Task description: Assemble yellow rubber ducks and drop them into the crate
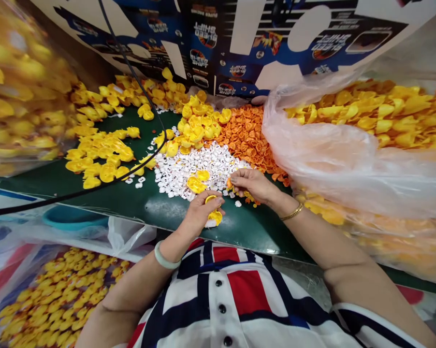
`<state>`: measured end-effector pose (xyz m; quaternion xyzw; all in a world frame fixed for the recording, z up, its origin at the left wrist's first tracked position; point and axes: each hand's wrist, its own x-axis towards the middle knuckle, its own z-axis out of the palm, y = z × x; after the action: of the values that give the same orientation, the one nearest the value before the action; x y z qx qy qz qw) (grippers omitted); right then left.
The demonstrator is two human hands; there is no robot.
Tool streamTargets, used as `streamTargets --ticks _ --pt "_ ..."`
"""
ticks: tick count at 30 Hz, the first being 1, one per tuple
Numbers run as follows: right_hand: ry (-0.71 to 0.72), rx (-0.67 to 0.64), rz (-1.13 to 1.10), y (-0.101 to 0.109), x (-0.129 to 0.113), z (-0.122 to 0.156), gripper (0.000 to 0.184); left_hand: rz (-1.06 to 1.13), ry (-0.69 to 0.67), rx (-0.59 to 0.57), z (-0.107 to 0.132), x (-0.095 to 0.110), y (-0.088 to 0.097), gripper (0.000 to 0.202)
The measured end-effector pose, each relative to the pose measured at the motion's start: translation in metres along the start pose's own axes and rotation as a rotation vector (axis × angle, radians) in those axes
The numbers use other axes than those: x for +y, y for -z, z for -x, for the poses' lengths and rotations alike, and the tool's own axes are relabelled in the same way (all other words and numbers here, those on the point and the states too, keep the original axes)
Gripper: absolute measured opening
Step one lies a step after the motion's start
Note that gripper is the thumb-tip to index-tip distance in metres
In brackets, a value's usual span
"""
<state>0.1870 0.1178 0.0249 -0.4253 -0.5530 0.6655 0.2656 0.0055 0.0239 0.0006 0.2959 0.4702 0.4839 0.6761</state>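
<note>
My left hand [199, 212] is closed around a yellow plastic duck half [213, 216], held just above the near edge of the dark green table [131, 200]. My right hand [252, 185] reaches a little farther out, fingers pinched on a small orange piece [229, 183] at the border of the white eye pieces [189, 171] and the orange beak pieces [245, 135]. Two loose yellow duck halves [198, 182] lie on the white heap just in front of both hands.
Heaps of yellow duck halves [98, 157] cover the table's left and back. A clear plastic bag [348, 159] of yellow parts fills the right side, another bag [22, 92] stands at left. A black cable [94, 186] crosses the table. A bag of yellow ducks [54, 299] sits below left.
</note>
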Motion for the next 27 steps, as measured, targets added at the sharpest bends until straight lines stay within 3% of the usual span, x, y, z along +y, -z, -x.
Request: streamTargets --ticks 2,6,9,12,14,17,23,25,27 --pt "-0.011 0.039 0.066 -0.020 0.007 0.019 0.023 -0.043 -0.007 0.002 0.009 -0.004 -0.001 0.041" --pt "0.134 0.113 0.263 -0.053 0.019 0.057 0.016 -0.035 0.031 -0.009 0.028 -0.011 0.003 0.034" --pt "0.386 0.077 0.436 -0.064 0.027 0.070 0.013 0.087 0.128 -0.008 0.041 -0.009 0.010 0.034" --pt "0.709 0.044 0.648 -0.071 0.036 0.070 0.024 0.208 0.204 0.031 0.051 -0.006 0.018 0.039" --pt "0.821 0.055 0.754 -0.076 0.040 0.068 0.027 0.245 0.208 0.044 0.057 -0.007 0.023 0.041" --pt "0.810 0.028 0.824 -0.088 0.041 0.066 0.022 0.267 0.165 0.063 0.065 -0.010 0.030 0.042" --pt "0.734 -0.191 0.749 -0.103 0.019 0.047 0.019 0.209 0.081 0.215 0.077 -0.011 0.054 0.038" --pt "0.725 -0.177 0.798 -0.104 0.014 0.027 0.018 0.207 0.020 0.250 0.078 -0.009 0.063 0.036" --pt "0.699 -0.121 1.005 -0.105 0.013 0.004 0.018 0.235 -0.024 0.227 0.077 -0.007 0.071 0.036"
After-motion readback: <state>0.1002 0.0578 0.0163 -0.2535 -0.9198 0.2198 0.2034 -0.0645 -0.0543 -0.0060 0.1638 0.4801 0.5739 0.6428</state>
